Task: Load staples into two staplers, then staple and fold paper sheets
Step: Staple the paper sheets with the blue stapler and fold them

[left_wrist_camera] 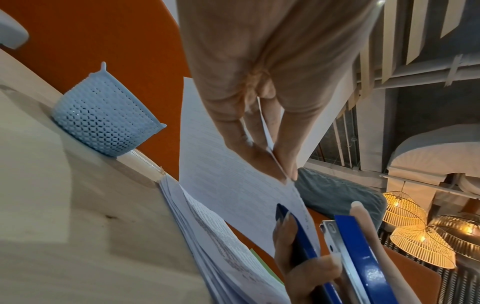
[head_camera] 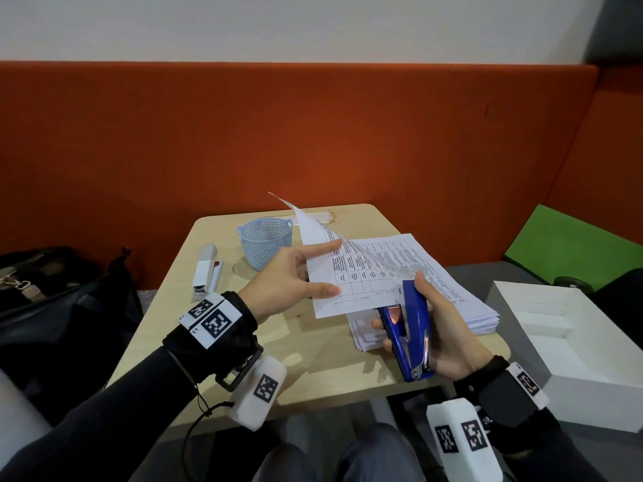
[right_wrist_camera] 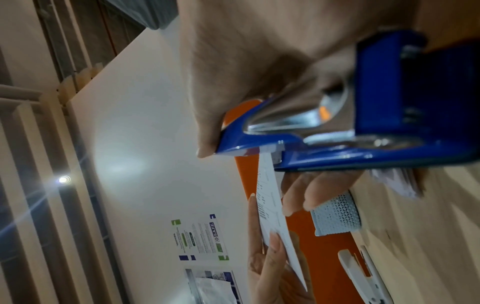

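My left hand pinches the near edge of a few printed sheets and holds them up off the table; in the left wrist view the sheets stand between thumb and fingers. My right hand grips a blue stapler, thumb on top and fingers beneath. The lower right corner of the sheets sits in the stapler's mouth, and the right wrist view shows the paper entering the blue stapler. A white stapler lies at the table's left side.
A thick stack of printed paper lies on the wooden table under my right hand. A pale blue mesh basket stands at the back. To the right of the table is a white open box, to the left a black bag.
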`<action>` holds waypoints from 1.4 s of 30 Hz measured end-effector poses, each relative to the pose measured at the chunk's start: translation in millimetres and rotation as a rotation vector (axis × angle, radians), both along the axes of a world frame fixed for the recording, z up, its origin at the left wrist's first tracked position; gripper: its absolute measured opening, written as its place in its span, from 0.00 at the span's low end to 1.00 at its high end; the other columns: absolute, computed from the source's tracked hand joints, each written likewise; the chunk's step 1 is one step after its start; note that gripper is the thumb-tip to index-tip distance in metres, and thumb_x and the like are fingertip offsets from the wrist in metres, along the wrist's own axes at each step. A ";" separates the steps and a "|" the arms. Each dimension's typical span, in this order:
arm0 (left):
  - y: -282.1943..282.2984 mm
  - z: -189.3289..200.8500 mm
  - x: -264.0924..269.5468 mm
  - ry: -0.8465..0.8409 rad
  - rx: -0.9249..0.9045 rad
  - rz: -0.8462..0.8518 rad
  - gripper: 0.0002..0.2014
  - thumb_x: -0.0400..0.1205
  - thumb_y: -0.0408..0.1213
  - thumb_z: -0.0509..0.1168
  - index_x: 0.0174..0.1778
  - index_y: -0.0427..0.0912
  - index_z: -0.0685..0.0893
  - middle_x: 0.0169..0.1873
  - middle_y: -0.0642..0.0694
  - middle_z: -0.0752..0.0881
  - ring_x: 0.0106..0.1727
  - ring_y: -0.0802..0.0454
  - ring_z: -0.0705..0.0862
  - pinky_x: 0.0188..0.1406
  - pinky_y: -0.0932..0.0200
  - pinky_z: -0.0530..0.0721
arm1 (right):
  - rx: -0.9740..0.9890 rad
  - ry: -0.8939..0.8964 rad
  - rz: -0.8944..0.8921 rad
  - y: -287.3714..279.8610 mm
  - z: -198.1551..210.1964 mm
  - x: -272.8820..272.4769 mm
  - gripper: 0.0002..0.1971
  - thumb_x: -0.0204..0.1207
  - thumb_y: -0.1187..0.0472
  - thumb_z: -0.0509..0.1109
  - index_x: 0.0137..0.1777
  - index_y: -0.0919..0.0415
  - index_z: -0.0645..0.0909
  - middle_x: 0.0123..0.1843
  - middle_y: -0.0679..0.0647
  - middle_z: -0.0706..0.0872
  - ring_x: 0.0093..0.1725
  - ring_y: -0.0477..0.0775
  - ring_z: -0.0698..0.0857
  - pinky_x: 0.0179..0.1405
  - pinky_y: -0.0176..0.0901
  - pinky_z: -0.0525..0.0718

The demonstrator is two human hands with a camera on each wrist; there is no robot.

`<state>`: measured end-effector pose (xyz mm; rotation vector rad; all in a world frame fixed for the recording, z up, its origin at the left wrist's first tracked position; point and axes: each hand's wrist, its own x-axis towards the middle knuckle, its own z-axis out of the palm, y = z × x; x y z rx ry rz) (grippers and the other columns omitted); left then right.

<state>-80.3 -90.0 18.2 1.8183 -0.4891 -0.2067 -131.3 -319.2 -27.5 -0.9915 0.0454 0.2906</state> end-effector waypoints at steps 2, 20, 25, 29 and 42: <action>0.5 -0.3 -0.4 0.012 -0.012 0.004 0.37 0.73 0.24 0.76 0.76 0.50 0.75 0.66 0.53 0.85 0.65 0.56 0.85 0.69 0.46 0.81 | 0.005 -0.008 -0.010 -2.0 0.3 -0.4 0.31 0.69 0.37 0.63 0.60 0.61 0.85 0.49 0.65 0.92 0.38 0.60 0.92 0.31 0.48 0.90; 1.5 -4.4 1.2 0.028 -0.041 -0.007 0.37 0.73 0.20 0.74 0.77 0.46 0.74 0.65 0.49 0.86 0.65 0.56 0.85 0.67 0.52 0.83 | -0.067 0.070 -0.021 -3.4 -5.7 6.1 0.34 0.68 0.36 0.66 0.62 0.64 0.83 0.41 0.62 0.90 0.33 0.54 0.90 0.29 0.41 0.88; 1.7 -5.1 1.0 0.026 -0.033 -0.003 0.37 0.73 0.21 0.75 0.77 0.47 0.74 0.65 0.49 0.87 0.65 0.56 0.85 0.68 0.50 0.82 | -0.090 0.078 -0.035 -1.3 -7.4 7.4 0.32 0.68 0.38 0.68 0.61 0.65 0.83 0.38 0.60 0.88 0.32 0.53 0.89 0.27 0.40 0.87; 0.0 -5.5 1.0 0.013 -0.012 -0.005 0.37 0.73 0.23 0.76 0.77 0.48 0.74 0.65 0.50 0.86 0.66 0.57 0.85 0.68 0.51 0.82 | -0.079 0.052 -0.085 2.7 -10.5 9.8 0.30 0.72 0.42 0.69 0.66 0.64 0.82 0.34 0.57 0.88 0.30 0.51 0.88 0.23 0.39 0.85; 15.1 -1.8 1.7 0.012 -0.037 0.042 0.36 0.73 0.19 0.74 0.78 0.45 0.74 0.64 0.49 0.87 0.65 0.56 0.86 0.64 0.55 0.84 | -0.099 0.050 -0.054 -17.5 -6.2 8.6 0.30 0.74 0.35 0.62 0.57 0.61 0.88 0.50 0.66 0.91 0.38 0.60 0.91 0.32 0.49 0.91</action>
